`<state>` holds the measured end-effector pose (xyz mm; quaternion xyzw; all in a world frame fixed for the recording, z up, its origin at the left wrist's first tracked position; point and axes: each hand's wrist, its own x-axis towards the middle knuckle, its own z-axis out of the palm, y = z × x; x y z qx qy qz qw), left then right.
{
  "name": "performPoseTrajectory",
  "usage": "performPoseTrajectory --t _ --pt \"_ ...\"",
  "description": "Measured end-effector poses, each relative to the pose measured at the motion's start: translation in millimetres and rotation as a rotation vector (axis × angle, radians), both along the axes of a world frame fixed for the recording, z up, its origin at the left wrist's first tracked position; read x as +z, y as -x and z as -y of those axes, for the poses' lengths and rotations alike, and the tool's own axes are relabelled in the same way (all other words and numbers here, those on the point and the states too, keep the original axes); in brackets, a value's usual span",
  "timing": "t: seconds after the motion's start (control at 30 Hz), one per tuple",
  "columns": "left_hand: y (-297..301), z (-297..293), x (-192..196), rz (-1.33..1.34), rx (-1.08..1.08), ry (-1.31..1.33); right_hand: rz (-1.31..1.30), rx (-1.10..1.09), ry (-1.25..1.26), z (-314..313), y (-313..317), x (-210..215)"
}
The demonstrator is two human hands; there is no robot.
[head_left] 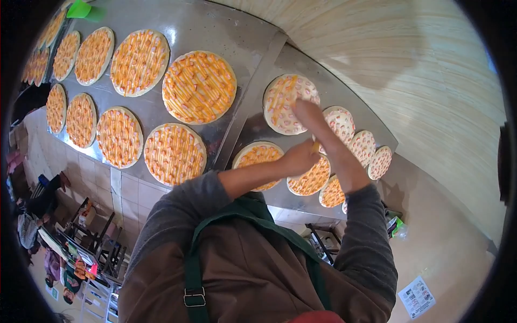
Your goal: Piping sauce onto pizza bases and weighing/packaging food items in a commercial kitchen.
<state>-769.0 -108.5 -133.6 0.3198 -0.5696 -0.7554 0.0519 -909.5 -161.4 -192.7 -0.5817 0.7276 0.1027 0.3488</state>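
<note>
My right hand (307,111) is closed above the edge of a round pizza (283,116) on the metal table. Orange sauce lines run over that pizza's left part; its right part shows pale topping with pink pieces. What the fingers hold is hidden. My left hand (300,159) is closed in a fist, lower down, between a sauced pizza (258,156) and another sauced pizza (311,178). A small yellow-orange bit (316,146) shows between this fist and my right forearm; I cannot tell what it is. Both hands are apart from each other.
Several sauce-striped pizzas (199,87) stand in two rows on the left table (237,32). Pale pizzas without sauce (362,147) line the right table's far side. A wall borders the tables. A green container (79,9) sits at the far left; people (70,282) are lower left.
</note>
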Motion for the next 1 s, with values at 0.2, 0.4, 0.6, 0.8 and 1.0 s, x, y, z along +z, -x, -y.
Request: performPoseTrajectory --t 0.2,0.4,0.6,0.8,1.0 --pt "-11 -22 20 0.017 -0.091 -0.044 -0.029 0.159 0.042 -28 -7 -1" --pt "26 30 10 0.057 0.058 0.04 -0.194 0.107 0.22 50 31 7" --pt "-20 -20 14 0.006 -0.09 -0.079 -0.026 0.086 -0.018 -37 -15 4" --pt "0 3 22 0.02 -0.063 -0.08 -0.059 0.056 0.082 -6 16 -4" --pt "27 19 5 0.028 0.076 0.048 -0.153 0.066 0.108 28 37 -13"
